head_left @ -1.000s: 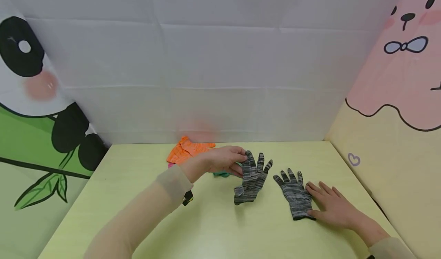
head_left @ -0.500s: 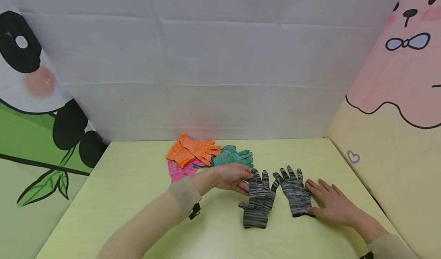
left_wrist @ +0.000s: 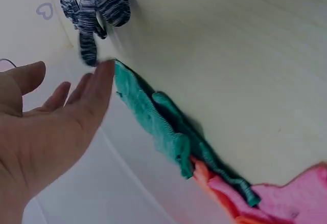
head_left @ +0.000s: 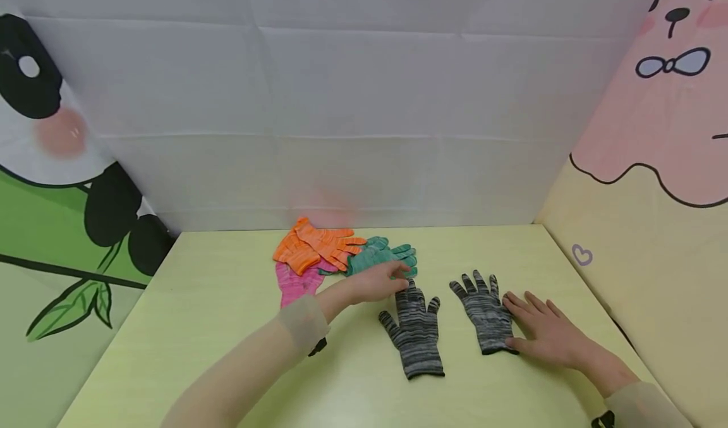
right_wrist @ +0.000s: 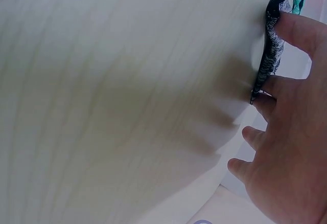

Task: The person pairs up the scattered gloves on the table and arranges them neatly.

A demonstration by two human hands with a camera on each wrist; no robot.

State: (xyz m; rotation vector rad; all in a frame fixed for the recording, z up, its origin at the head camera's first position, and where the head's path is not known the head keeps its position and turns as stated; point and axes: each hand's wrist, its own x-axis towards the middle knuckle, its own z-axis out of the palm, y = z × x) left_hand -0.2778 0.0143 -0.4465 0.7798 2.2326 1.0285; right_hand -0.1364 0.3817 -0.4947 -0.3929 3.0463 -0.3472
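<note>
Two black-and-grey striped knit gloves lie on the table. The left one (head_left: pixel 418 336) is flat, its fingers toward the back. My left hand (head_left: pixel 378 281) is at its fingertips; in the left wrist view that hand (left_wrist: pixel 61 127) has thumb and fingers apart, with nothing between them. The right-hand striped glove (head_left: pixel 486 314) lies flat, fingers pointing back and left. Along its right edge my right hand (head_left: pixel 548 336) rests with fingers spread, thumb touching the cuff. In the right wrist view, the thumb and nearest fingers of this hand (right_wrist: pixel 291 147) meet the glove's edge (right_wrist: pixel 268 55).
Behind the left hand lies a pile of orange gloves (head_left: pixel 318 248), a pink glove (head_left: pixel 298 282) and green gloves (head_left: pixel 375 254). A white sheet (head_left: pixel 364 131) hangs behind the pale yellow table (head_left: pixel 216 327). Printed panels flank both sides.
The left striped glove, earlier held up in my left hand, has come down flat on the table and been let go. The left hand's fingers have parted. My right hand stays in place.
</note>
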